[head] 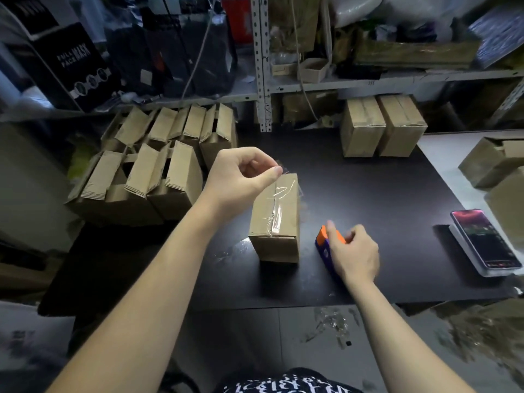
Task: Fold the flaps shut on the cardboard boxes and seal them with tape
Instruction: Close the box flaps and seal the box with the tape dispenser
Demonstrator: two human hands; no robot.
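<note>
Cardboard, plain and brown: the box (274, 219) stands in the middle of the dark table (382, 194), flaps down, a strip of clear tape (276, 211) shining along its top seam. My left hand (241, 177) hovers at the far end of it, thumb and forefinger pinched on what looks like the loose tape end, though the film is too thin to be sure. My right hand (353, 251) sits just beside the box, fingers curled over the orange and purple tape dispenser (326, 245), a bit blurred. So I judge this is the sealing step, nearly done. Next call: press that far end down over the edge, smooth it. Open boxes (147, 177) wait at left, sealed boxes (382, 126) at the back, phone (485, 242) far right.
</note>
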